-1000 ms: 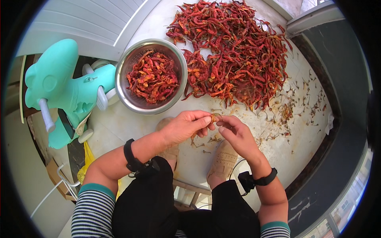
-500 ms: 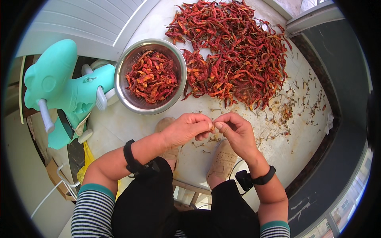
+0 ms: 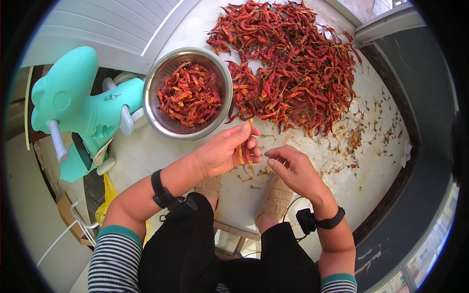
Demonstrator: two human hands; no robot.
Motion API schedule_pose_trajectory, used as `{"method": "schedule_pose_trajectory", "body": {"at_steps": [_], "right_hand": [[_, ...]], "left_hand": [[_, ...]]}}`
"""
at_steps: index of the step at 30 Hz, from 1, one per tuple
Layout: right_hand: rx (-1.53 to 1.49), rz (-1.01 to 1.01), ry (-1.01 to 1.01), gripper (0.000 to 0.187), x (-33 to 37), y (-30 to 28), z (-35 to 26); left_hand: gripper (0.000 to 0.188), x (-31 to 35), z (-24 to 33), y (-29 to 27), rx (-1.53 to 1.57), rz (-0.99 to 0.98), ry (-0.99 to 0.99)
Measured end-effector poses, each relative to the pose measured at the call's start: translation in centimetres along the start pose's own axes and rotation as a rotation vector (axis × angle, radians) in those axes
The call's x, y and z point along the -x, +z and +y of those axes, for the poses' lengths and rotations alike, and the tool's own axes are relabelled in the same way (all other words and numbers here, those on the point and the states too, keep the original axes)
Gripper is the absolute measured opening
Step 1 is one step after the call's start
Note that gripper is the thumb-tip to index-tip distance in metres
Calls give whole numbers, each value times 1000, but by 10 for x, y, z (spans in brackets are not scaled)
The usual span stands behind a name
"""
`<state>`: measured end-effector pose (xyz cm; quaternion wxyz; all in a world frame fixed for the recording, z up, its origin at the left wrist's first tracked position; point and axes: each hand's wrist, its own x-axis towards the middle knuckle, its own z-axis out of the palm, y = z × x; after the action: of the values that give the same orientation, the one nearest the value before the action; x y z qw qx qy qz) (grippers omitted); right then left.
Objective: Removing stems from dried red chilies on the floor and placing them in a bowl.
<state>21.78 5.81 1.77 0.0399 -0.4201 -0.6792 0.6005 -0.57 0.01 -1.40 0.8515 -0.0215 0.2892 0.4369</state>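
My left hand (image 3: 224,152) is closed on a few dried chili peppers (image 3: 241,154). Their wrinkled orange-red ends stick out below the fingers, and one tip shows above the thumb. Just to the right, my right hand (image 3: 295,171) hovers with bent fingers and the thumb slightly apart, nothing visible between them. A steel colander (image 3: 150,105) stands ahead of my left hand, holding a heap of stemless red chilies (image 3: 190,95). Beyond both hands spreads a large pile of dried red chilies (image 3: 298,68), many with stems.
Loose stems (image 3: 373,129) and seeds litter the pale floor (image 3: 141,156) on the right. A turquoise ride-on toy (image 3: 85,110) stands at the left, near a yellow plastic bag (image 3: 106,200). My beige shoes (image 3: 274,198) are below the hands. A dark wall panel (image 3: 415,83) bounds the right.
My hands were together at the fingertips and are now apart. The left hand has turned and moved slightly forward, showing the chilies it holds; the right has drawn a little down and right.
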Motion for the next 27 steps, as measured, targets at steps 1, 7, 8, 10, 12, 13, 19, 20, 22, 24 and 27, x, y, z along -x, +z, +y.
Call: {"method": "schedule_pose_trajectory", "body": {"at_steps": [1,7,8,10,12,13,19,20,22,24,27], "right_hand": [[1,0,0,25,0,2,-1],[-484,-189,261,27,0,15,-12],[-484,-188,262,27,0,17,-10],[-482,-118,207,23,0,23,-1],[-444,-42,153,21,1,28,3],[-406,33,99,19,1,30,4],[-30,171,-44,11,1,26,-14],[-30,171,-43,11,1,26,-14],[79,183,-185,8,1,26,-13],[169,190,-275,10,0,26,-11],[348,199,-436,16,-1,22,-9]], "left_hand": [[23,0,0,1,-23,35,5],[21,-3,-5,9,-156,11,160],[21,-3,-5,10,-156,9,159],[25,-3,-5,13,-244,54,149],[28,1,-1,19,-279,100,107],[30,3,-1,21,-314,146,66],[23,4,-2,16,-702,183,29],[23,5,-3,15,-702,182,28],[21,4,-4,11,-734,238,11],[20,4,-1,11,-715,207,-9],[20,5,0,10,-573,170,-72]]}}
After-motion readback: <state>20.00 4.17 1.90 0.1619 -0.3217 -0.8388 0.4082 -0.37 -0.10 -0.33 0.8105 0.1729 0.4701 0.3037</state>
